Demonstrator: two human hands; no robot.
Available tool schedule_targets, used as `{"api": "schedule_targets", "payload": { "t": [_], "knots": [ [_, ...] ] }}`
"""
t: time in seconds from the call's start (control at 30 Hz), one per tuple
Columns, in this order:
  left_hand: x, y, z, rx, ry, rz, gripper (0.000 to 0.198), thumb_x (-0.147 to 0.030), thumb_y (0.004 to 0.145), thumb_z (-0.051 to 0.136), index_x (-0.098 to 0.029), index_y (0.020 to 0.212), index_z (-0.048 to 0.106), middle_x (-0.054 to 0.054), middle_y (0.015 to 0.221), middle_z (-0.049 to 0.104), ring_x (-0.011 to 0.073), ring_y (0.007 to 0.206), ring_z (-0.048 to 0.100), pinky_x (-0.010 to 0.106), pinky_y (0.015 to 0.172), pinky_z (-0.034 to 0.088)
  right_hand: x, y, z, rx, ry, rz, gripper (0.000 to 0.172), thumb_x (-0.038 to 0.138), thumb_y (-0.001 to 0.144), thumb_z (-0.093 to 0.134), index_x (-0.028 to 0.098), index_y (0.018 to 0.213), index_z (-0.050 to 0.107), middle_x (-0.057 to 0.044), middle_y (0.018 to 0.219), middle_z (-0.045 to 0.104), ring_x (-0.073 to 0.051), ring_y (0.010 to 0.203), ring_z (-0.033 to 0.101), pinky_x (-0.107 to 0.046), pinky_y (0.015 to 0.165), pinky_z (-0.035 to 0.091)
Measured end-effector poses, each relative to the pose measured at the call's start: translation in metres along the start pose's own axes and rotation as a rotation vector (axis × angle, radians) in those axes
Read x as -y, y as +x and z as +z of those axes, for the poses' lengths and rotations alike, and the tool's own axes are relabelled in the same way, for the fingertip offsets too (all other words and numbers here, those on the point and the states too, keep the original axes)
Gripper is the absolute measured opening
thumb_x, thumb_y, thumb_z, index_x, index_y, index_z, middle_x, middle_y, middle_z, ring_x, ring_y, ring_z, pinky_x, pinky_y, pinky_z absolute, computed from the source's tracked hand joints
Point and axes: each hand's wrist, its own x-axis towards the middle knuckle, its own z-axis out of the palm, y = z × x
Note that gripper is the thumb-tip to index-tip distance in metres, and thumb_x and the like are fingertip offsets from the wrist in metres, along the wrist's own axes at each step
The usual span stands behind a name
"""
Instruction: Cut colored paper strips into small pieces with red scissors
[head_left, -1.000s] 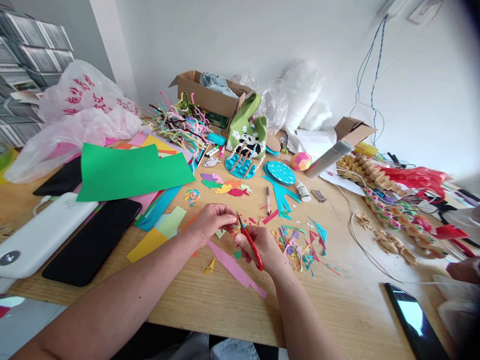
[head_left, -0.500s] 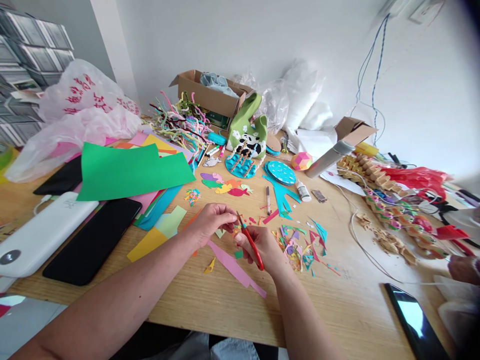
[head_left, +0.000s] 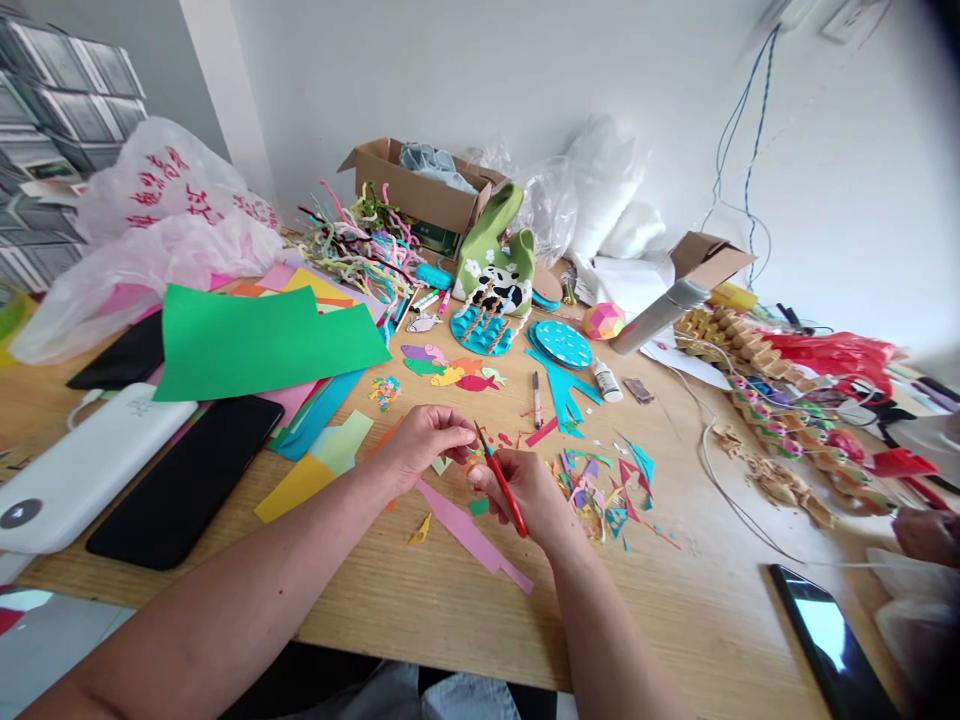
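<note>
Wooden counter (head_left: 420, 610) against a white wall, crowded with craft paper, and I am looking down on it from the head camera. Near the front middle, my left grip (head_left: 420, 440) has its fingertips pressed together on a small paper piece (head_left: 470, 459), pinching it just above the surface. My right grip (head_left: 529, 490) is wrapped around the handles of the red scissors (head_left: 501, 478), closed on them, with the blades pointing up and away toward the left grip. The blade tips meet the paper piece right beside the left fingertips, so the two grips are nearly touching, with the piece between them. I cannot tell whether the blades are parted or closed.

Directly below both grips a pink strip (head_left: 469, 530) lies flat on the counter, running diagonally toward me. Just right of the right grip is a pile of coloured scraps (head_left: 596, 490). Well to the left lie a big green sheet (head_left: 262, 340) on stacked papers, a black tablet (head_left: 184, 480) and a white device (head_left: 82, 465). Paper fish (head_left: 450, 370) and a pen (head_left: 537, 395) sit farther back. Another person's hand (head_left: 926, 530) shows at the far right edge, near a phone (head_left: 829, 625).
</note>
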Motion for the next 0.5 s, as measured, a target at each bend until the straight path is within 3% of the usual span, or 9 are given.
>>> {"api": "schedule_targets", "payload": {
  "t": [0.23, 0.5],
  "knots": [
    [0.0015, 0.0006, -0.0008, -0.014, 0.020, 0.007, 0.015, -0.025, 0.063, 0.071, -0.012, 0.067, 0.065, 0.003, 0.065, 0.065, 0.0107, 0.058, 0.058, 0.025, 0.059, 0.045, -0.0010, 0.0001, -0.0065, -0.052, 0.071, 0.003, 0.044, 0.056, 0.069, 0.070, 0.018, 0.059, 0.049, 0.002, 0.044, 0.054, -0.011, 0.034, 0.049, -0.019, 0.035, 0.033],
    [0.0044, 0.0013, -0.0006, 0.027, 0.018, -0.006, 0.019, -0.028, 0.063, 0.072, -0.012, 0.071, 0.067, 0.003, 0.067, 0.066, 0.0111, 0.059, 0.059, 0.025, 0.061, 0.045, -0.0010, 0.0003, -0.0024, -0.059, -0.069, -0.043, 0.049, 0.063, 0.070, 0.066, 0.018, 0.059, 0.050, 0.000, 0.044, 0.055, -0.012, 0.038, 0.050, -0.020, 0.037, 0.031]
  ]
}}
